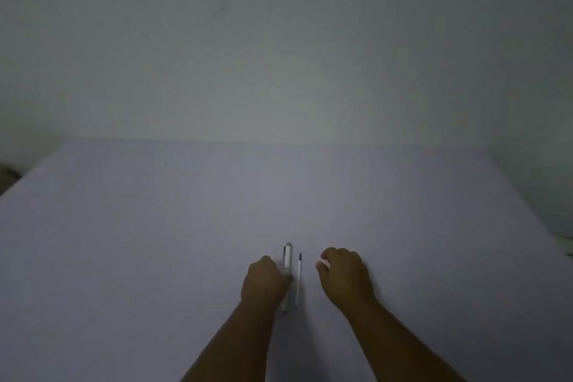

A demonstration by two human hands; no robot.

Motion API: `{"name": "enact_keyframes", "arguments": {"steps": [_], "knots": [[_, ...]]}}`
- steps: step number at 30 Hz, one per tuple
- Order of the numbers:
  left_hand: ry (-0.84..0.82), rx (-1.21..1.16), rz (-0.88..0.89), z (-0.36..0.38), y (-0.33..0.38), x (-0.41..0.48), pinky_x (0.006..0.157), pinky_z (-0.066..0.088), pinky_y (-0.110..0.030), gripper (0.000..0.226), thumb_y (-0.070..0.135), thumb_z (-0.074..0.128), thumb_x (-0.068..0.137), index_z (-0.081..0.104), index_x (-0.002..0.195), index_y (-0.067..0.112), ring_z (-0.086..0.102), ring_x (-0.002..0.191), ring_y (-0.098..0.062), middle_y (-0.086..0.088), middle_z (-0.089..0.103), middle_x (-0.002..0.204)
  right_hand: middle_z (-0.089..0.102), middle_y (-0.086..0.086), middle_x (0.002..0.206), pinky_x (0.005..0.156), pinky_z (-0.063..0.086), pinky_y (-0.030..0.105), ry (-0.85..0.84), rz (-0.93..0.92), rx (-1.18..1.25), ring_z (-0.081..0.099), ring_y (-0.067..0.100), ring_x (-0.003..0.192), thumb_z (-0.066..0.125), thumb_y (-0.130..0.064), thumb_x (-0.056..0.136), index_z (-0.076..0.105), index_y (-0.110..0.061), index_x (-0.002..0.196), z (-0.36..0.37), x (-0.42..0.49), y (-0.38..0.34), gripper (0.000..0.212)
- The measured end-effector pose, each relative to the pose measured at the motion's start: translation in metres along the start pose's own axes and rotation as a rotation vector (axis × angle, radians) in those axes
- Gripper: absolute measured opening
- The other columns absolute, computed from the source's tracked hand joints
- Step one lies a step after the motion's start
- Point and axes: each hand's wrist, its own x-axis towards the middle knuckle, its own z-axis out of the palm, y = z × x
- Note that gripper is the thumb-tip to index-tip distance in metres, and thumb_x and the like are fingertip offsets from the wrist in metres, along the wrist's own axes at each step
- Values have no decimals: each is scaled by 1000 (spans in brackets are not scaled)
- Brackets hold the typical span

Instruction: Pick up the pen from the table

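A white pen body [288, 260] with a dark clip lies lengthwise on the pale lilac surface [155, 242]. My left hand [263, 282] is over its near half, fingers curled round it. Just right of it lies a thin white refill [299, 279] with a dark tip pointing away from me. My right hand [344, 276] hovers to the right of the refill, apart from it, its fingers loosely curled and holding nothing.
The lilac surface runs to a plain grey-white wall [279, 40] at the back. A dark object [7, 175] shows past the left edge, and something small and dark [567, 245] at the right edge. The light is dim.
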Motion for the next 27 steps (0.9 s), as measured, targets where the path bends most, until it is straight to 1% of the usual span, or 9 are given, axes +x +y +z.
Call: {"name": "enact_keyframes", "arguments": {"steps": [3, 8, 10, 13, 16, 19, 22, 24, 27], "knots": [[-21, -31, -31, 6, -3, 0, 72, 48, -28, 36, 30, 69, 77, 59, 102, 6, 64, 94, -25, -11, 66, 104, 64, 5, 110, 88, 46, 35, -25, 13, 61, 52, 23, 106, 45, -36, 91, 62, -18, 107, 10, 0, 0, 30], [19, -75, -29, 11, -6, 6, 42, 37, -14, 17, 28, 60, 82, 63, 88, 12, 52, 54, -9, 1, 58, 72, 65, 7, 101, 84, 49, 39, -55, 32, 155, 55, 24, 100, 49, -33, 90, 64, -14, 95, 19, 1, -8, 25], [2, -95, -6, 9, -6, 7, 41, 33, -13, 17, 26, 60, 79, 69, 86, 13, 51, 54, -8, 4, 57, 64, 68, 9, 96, 83, 51, 39, -44, 62, 269, 60, 26, 96, 52, -29, 89, 65, -12, 90, 19, 3, -13, 22], [-21, -206, 13, 5, -2, 4, 49, 41, -14, 20, 23, 61, 77, 72, 91, 15, 58, 64, -10, 1, 68, 77, 71, 11, 93, 81, 53, 38, -41, 212, 524, 64, 28, 90, 54, -32, 89, 67, -9, 89, 14, 10, -26, 26], [-36, -230, 101, 3, -1, -2, 42, 35, -5, 20, 24, 61, 79, 72, 94, 16, 56, 58, 0, 5, 67, 78, 68, 7, 78, 80, 50, 38, -113, 316, 650, 62, 26, 81, 57, -42, 86, 69, -13, 79, 6, 16, -41, 33], [-92, -271, 165, 4, 1, -8, 52, 39, -11, 19, 25, 63, 82, 70, 96, 14, 57, 63, -4, 4, 67, 80, 73, 16, 87, 81, 51, 39, -103, 340, 667, 65, 31, 85, 60, -36, 86, 74, -4, 86, -4, 25, -45, 35], [-141, -348, 170, -1, 4, -9, 59, 48, -18, 6, 24, 64, 83, 67, 84, 19, 59, 62, -7, 7, 64, 72, 65, 11, 67, 79, 52, 41, -127, 344, 663, 61, 29, 74, 61, -32, 85, 69, -9, 66, -7, 32, -43, 31], [-188, -365, 187, -7, 5, -7, 55, 49, -18, 9, 21, 65, 82, 63, 73, 24, 58, 57, -7, 7, 62, 66, 58, 5, 58, 77, 52, 42, -105, 388, 709, 60, 29, 71, 58, -33, 87, 59, -14, 54, -6, 32, -44, 38], [-293, -303, 199, -9, 2, -8, 44, 47, -13, 15, 17, 66, 80, 61, 67, 24, 58, 51, -4, 6, 61, 64, 65, 12, 70, 80, 52, 40, 57, 482, 782, 66, 35, 80, 44, -37, 94, 65, -10, 61, -10, 37, -36, 47]]}}
